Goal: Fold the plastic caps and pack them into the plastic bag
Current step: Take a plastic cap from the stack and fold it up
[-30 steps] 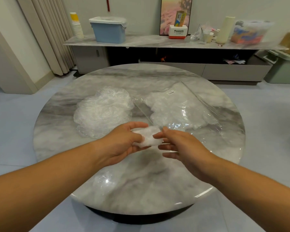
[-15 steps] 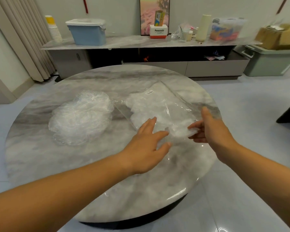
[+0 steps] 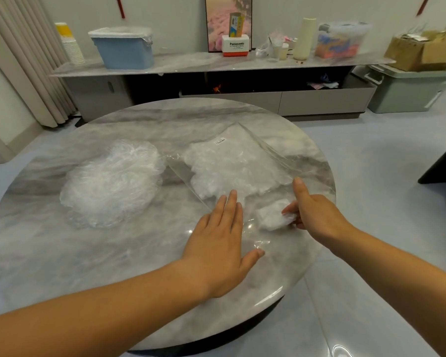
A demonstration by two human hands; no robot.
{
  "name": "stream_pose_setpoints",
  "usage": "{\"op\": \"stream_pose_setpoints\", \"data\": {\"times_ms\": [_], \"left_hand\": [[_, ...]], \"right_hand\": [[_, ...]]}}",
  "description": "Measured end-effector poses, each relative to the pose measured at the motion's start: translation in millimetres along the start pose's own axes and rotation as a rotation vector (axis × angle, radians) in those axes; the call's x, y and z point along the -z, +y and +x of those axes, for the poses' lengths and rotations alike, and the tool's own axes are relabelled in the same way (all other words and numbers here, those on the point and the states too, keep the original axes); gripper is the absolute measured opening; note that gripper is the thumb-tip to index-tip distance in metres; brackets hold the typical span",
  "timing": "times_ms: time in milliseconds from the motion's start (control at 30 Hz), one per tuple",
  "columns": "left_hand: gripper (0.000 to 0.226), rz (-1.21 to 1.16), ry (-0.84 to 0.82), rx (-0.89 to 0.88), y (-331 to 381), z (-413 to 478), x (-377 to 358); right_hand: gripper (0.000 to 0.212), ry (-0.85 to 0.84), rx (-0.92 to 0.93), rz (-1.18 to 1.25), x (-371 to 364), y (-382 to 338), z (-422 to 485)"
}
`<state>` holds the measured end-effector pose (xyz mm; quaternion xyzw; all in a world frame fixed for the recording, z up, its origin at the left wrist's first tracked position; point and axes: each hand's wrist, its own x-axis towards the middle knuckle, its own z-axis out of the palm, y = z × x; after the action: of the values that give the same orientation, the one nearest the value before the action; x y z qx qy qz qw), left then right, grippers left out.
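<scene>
Table (image 3: 62, 253): round, glossy marble top with grey and white veins.
Loose caps (image 3: 111, 181): a crinkled, half-transparent heap, roundish in shape, on the left part of the table.
Plastic bag (image 3: 252, 148): clear, smooth, flat film, just right of the heap; white packed caps (image 3: 229, 173) fill its far part.
Folded cap (image 3: 272, 219): a small white crumpled packet at the near end of the bag; inside or on top, I cannot tell.
Left hand (image 3: 216, 243): flat, palm down, fingers straight, over the bag's near corner.
Right hand (image 3: 317, 215): pinches the folded cap, thumb raised.
</scene>
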<state>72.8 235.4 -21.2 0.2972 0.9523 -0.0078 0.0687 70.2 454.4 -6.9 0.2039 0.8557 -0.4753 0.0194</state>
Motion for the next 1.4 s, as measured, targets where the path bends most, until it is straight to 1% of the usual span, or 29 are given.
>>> {"op": "stream_pose_setpoints", "data": {"times_ms": [33,100,167,267,467,533,633,767,933,1033,1233,1400], "left_hand": [[0.091,-0.028,0.010,0.002,1,-1,1],[0.091,-0.081,0.028,-0.010,-1,-3,2],[0.091,-0.117,0.048,-0.042,-5,-6,3],[0.089,-0.175,0.075,-0.093,-11,-12,5],[0.082,-0.329,0.132,-0.201,-23,-26,12],[0.082,-0.358,0.135,-0.240,-27,-32,12],[0.082,-0.376,0.142,-0.292,-35,-38,8],[0.081,-0.404,0.115,-0.290,-47,-47,5],[0.077,-0.419,0.079,-0.275,-59,-54,9],[0.075,-0.428,0.087,-0.277,-62,-54,9],[0.078,-0.417,0.086,-0.266,-64,-49,6],[0.075,-0.400,0.083,-0.266,-64,-45,2]], "right_hand": [[0.082,0.000,-0.007,0.039,-1,-1,-1],[0.078,-0.027,-0.043,0.256,-5,-7,-3],[0.074,-0.084,-0.060,0.499,-10,-15,-6],[0.076,-0.195,-0.048,0.697,-19,-26,-9],[0.086,-0.367,-0.047,0.867,-38,-51,-12],[0.090,-0.393,-0.053,0.910,-44,-60,-12],[0.094,-0.390,-0.088,0.986,-52,-71,-10],[0.100,-0.379,-0.123,1.043,-63,-81,-7],[0.090,-0.361,-0.143,1.031,-79,-87,-4],[0.078,-0.297,-0.138,1.037,-82,-91,-5],[0.062,-0.165,-0.132,1.016,-74,-89,-20],[0.063,-0.082,-0.139,0.939,-67,-85,-30]]}}
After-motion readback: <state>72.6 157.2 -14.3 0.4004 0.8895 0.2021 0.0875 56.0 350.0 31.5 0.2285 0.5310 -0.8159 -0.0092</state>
